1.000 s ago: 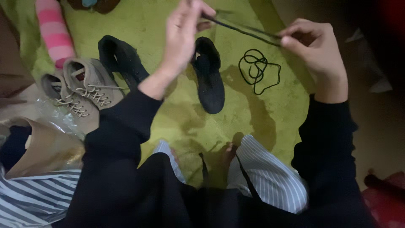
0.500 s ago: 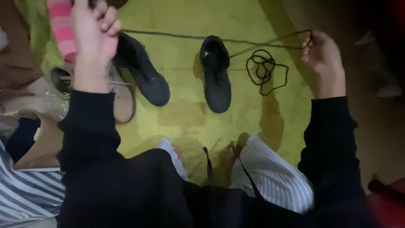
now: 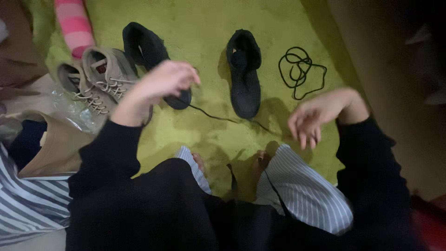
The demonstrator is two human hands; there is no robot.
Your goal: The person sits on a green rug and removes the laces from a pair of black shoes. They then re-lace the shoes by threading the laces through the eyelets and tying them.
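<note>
A left hand [image 3: 160, 83] is pinching a black shoelace [image 3: 218, 116] trailing past the laceless black boot [image 3: 245, 74], right hand [image 3: 311, 118] hanging released beside it; keeping the lace untwisted seems wise.

The left hand [image 3: 160, 83] pinches a black lace [image 3: 218, 116] that trails over the green mat [image 3: 204, 135] past a black boot [image 3: 245, 74]. The right hand [image 3: 316, 116] hangs open (fingers down), near a coiled lace [image 3: 301, 72]. Tan shoes [image 3: 95, 83] sit left.

Your left hand [image 3: 160, 83] hangs raised, wrist bent, fingers curled in a loose pinch. Your right hand [image 3: 313, 116] is lower, palm down, its 4 fingers [image 3: 306, 135] drooping, spread and slack. Both forearms, in black sleeves, angle inward from the shoulders.
</note>
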